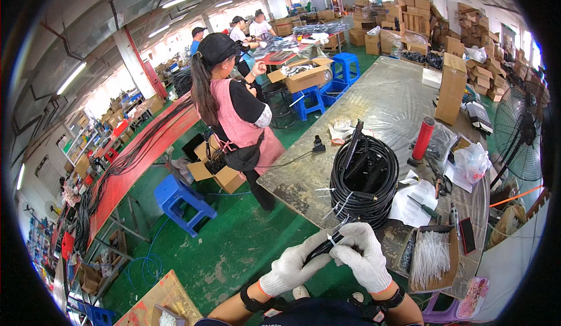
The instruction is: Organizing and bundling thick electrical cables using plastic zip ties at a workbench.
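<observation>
Both my hands wear white knit gloves and meet at the table's near edge. My left hand (297,266) is closed around a short bundle of black cable (318,251). A white cable tie (331,240) crosses that bundle. My right hand (363,257) is closed with fingertips pinched at the tie's lower end, which they partly hide. Just beyond the hands lies a large coil of black cable (383,194), with several white ties sticking out on its left side. Whether the held bundle joins this coil is hard to see.
On the table (304,180) are a box of white cable ties (432,259), a green-handled screwdriver (423,207), a red cylinder (423,139) and a tall carton (451,89). A co-worker in a pink apron (231,104) stands to the left, near a blue stool (181,200). A fan (519,130) is at right.
</observation>
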{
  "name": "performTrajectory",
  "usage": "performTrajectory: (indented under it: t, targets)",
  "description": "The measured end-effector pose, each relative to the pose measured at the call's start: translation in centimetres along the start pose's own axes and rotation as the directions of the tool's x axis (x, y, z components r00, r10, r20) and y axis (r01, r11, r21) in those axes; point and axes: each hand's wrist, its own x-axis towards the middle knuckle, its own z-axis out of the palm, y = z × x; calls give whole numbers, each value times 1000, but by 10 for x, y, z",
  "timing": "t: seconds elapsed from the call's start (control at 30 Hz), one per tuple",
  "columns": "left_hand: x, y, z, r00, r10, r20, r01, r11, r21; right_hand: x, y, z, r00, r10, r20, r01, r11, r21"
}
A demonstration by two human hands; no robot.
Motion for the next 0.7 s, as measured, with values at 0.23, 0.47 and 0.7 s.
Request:
performTrajectory:
  t: [0.23,0.47,0.7]
  targets:
    - [15,-8,-5,979,177,98,-196,949,248,8,8,1,997,-72,-13,72,997,-19]
    - [1,-38,2,994,97,-44,-82,960,266,16,38,-21,981,12,194,44,958,-282]
    - [-10,-42,8,999,-38,-29,42,987,155,26,25,4,856,-465,227,509,677,-532]
